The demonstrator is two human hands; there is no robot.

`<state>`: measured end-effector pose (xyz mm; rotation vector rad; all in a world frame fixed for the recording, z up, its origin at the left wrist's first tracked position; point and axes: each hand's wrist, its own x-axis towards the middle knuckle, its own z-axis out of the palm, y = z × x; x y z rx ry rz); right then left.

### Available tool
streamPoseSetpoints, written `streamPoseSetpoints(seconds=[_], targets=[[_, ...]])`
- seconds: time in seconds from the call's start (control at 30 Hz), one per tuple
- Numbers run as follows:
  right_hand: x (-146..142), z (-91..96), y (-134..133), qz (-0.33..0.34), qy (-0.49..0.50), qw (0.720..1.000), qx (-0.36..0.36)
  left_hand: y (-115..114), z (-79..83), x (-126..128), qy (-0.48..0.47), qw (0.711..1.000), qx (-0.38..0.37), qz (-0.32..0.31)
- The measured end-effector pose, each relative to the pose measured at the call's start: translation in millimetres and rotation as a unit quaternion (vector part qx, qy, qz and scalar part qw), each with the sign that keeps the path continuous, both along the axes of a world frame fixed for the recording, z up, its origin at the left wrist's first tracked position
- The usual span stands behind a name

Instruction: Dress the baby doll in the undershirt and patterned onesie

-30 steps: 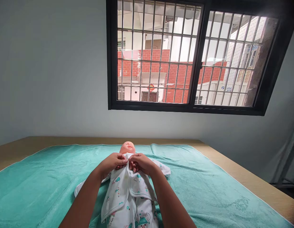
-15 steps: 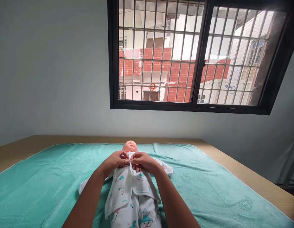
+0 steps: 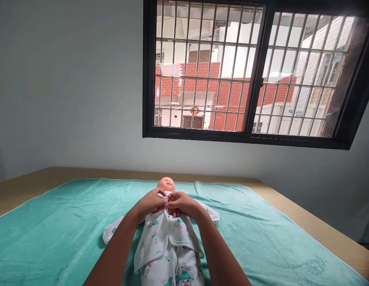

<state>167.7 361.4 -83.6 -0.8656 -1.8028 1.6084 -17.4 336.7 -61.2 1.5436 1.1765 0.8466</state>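
Observation:
A baby doll [image 3: 166,183] lies on its back on a green towel [image 3: 256,230], its head toward the wall. It wears a white baby jacket [image 3: 153,234] with green and pink prints and matching trousers [image 3: 184,272]. At the jacket's upper front, my left hand [image 3: 151,201] pinches one edge of the cloth. My right hand [image 3: 180,203] pinches the other edge, and the fingertips of both hands meet there. The fastening between the fingers is hidden. Both jacket sleeves stretch out sideways, and the lower front flaps hang apart.
The towel covers most of a wooden table [image 3: 315,222], whose bare border shows at the back and right. Behind it stands a pale wall [image 3: 68,99] with a barred, black-framed window [image 3: 247,137].
The view has shifted a little, so everything sits slightly further right. My left fingers have closed in toward my right fingertips at the jacket front.

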Motion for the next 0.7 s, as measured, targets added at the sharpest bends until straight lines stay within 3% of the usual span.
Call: streamPoseSetpoints(seconds=[0.4,0.7], targets=[[-0.9,0.2,-4.1,-0.014,0.021,1.000,-0.002,-4.2,-0.4,-4.0,-0.072,0.997,-0.038,-0.012],[-0.2,4.4,-9.7,-0.016,0.043,0.999,-0.004,4.1,-12.5,-8.8,-0.164,0.984,-0.065,-0.007]])
